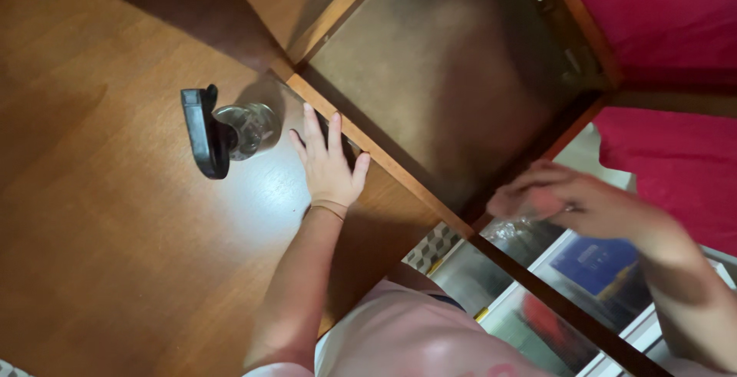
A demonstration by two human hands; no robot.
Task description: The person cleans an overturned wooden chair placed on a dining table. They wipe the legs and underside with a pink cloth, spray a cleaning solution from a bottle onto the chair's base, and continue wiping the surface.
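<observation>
Spread flat, the left hand point(328, 163) presses on the wooden desk top point(115, 216), fingertips at the rim of the open drawer point(445, 77). Blurred, the right hand point(564, 200) hovers at the drawer's near corner; whether it pinches anything I cannot tell. As far as I can judge, the drawer is already open and looks bare. Just left of the left hand stands 1 glass jar with a black clip point(223, 131), untouched.

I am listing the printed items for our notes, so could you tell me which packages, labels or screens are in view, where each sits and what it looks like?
Blue package: below the right hand, flat rectangle, dark blue.
Red-and-dark package: lower right beside the white divider, flat, under clear wrap.
No screens or signs are in view.
</observation>
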